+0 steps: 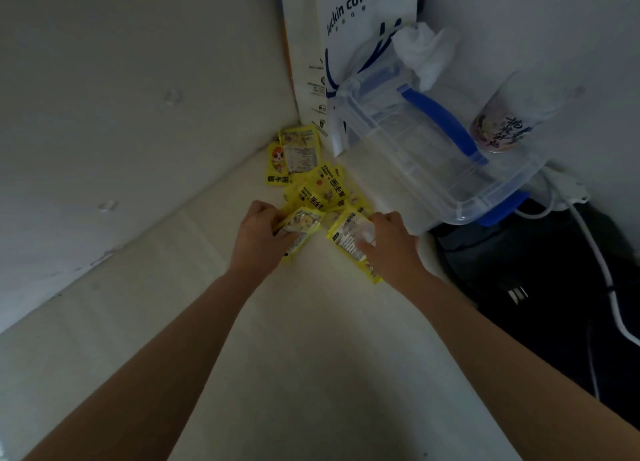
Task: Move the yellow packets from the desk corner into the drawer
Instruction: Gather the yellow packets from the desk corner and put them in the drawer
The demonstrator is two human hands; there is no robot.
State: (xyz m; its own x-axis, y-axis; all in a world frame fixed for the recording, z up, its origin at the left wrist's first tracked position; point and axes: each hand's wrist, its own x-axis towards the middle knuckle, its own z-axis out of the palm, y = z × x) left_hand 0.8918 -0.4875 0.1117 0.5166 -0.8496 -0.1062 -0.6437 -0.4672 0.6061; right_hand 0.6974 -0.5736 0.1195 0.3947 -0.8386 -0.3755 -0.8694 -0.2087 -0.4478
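Packets: small yellow printed foil packets [313, 180] heaped in the pale desk [311, 322] corner, twelve o'clock.
Left hand [258, 235]: fingers pinching one packet, gathering.
Right hand [391, 242]: fingers pressing another packet [346, 232], one o'clock.
Drawer: unseen.

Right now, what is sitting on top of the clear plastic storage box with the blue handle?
A printed plastic cup stands on the lid of the clear plastic storage box. A crumpled white cloth or bag lies at its far end. The box's inside looks empty, though glare blurs it.
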